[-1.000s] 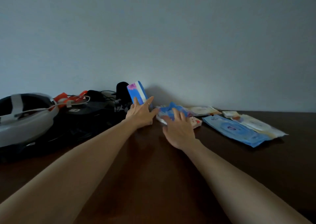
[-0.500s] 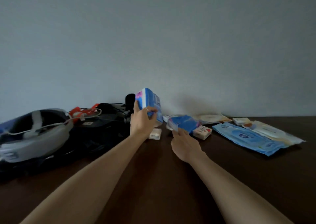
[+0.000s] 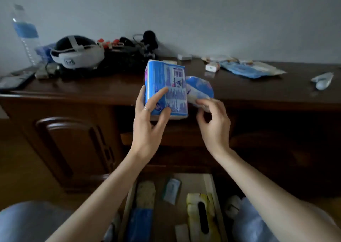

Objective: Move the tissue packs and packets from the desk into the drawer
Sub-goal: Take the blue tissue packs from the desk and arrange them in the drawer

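One view only, from a camera worn on the head; it looks forward and steeply down from above the person's lap, close over both forearms; the open drawer (image 3: 208, 184) fills the frame at 6 o'clock, nearest the lens; the desk (image 3: 114, 86) edge crosses mid-frame, its top stretching from 9 to 3 o'clock; the wall (image 3: 203, 16) stands farthest, at 12 o'clock; wide-angle bending curves the desk edge; no second view shares the scene.

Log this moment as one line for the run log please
phase: carry to drawer | left hand: holds blue tissue pack | right hand: holds small blue packet | desk: packets remain
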The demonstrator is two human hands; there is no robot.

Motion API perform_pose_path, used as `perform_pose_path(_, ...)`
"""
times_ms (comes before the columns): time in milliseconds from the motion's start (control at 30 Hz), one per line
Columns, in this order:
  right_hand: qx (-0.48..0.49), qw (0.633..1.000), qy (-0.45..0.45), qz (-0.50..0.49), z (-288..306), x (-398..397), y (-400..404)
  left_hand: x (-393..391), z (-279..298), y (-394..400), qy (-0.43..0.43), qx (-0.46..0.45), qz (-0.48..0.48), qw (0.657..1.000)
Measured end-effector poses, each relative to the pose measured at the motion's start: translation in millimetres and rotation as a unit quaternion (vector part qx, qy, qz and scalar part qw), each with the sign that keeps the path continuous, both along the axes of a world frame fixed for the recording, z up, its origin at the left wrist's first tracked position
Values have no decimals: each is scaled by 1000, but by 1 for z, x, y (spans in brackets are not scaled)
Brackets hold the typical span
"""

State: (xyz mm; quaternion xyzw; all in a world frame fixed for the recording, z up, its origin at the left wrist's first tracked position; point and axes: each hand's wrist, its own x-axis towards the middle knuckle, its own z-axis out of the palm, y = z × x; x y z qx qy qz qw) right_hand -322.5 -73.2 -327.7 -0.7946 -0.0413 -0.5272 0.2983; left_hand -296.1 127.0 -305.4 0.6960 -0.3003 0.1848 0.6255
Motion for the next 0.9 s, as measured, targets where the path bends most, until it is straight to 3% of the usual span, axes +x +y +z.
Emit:
perform_pose_path(133, 58, 997, 58, 14, -90, -79, 8, -69, -88, 20, 60, 31, -28, 997)
perform_pose_path(233, 36, 979, 202, -5, -153, -118, -1, -86, -153, 29, 141, 75, -31, 987)
perform_pose_path(367, 1, 896, 445, -1, -208, -130, -18, -82, -224, 41, 210, 127, 29, 969)
perform_pose_path(433, 17, 859, 512, 13, -227, -127, -27, -75, -245, 46, 238, 153, 88, 955)
perform_pose_path(567, -20, 846, 533, 2, -260, -122, -27, -59, -264, 60, 313, 134, 196, 919)
perform_pose_path(700, -85, 837, 541, -2, -282, -119, -16, -58, -282, 70, 337, 133, 197, 911)
perform_pose_path(900, -79, 832, 549, -3, -304, -107, -5, -50, -291, 92, 376, 118, 232, 889)
